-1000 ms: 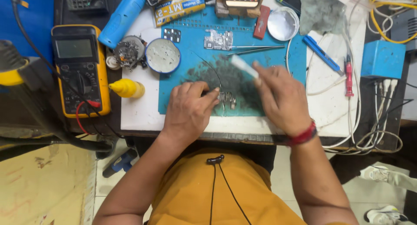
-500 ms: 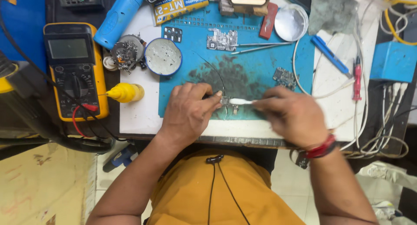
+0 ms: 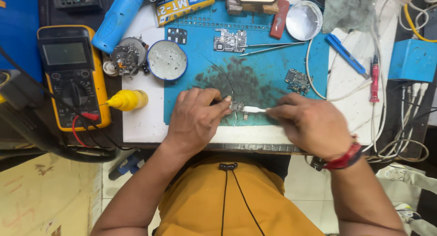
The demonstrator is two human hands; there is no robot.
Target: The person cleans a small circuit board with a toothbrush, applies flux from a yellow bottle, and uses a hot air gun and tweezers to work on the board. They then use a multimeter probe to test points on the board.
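A person in a yellow shirt works over a blue mat (image 3: 273, 72) on a white bench (image 3: 145, 122), seen from above. The left hand (image 3: 195, 120) presses down with fingers drawn together on a small circuit board (image 3: 236, 105) near the mat's front edge; most of the board is covered by the fingertips, and only its right end shows. The right hand (image 3: 312, 124) is closed around a white brush (image 3: 254, 110), whose tip touches the board; the handle vanishes inside the fist, so its length cannot be judged. A dark smear stains the mat just behind the board.

Further back on the mat lie a larger circuit board (image 3: 230, 40) and tweezers (image 3: 268, 47), with another small board (image 3: 297, 80) to the right of the smear. A round blue-rimmed dish (image 3: 167, 59) sits at the mat's left edge, a yellow squeeze bottle (image 3: 127, 100) left of it, and a yellow multimeter (image 3: 73, 76) beyond that, its leads trailing off the bench. A blue tool (image 3: 119, 19), a metal dish (image 3: 303, 20) and a labelled tube (image 3: 184, 4) behind the mat are cut off by the top of the frame. Right of the mat, a blue knife (image 3: 348, 56) and a red screwdriver (image 3: 374, 79) lie among tangled white cables (image 3: 400, 140).
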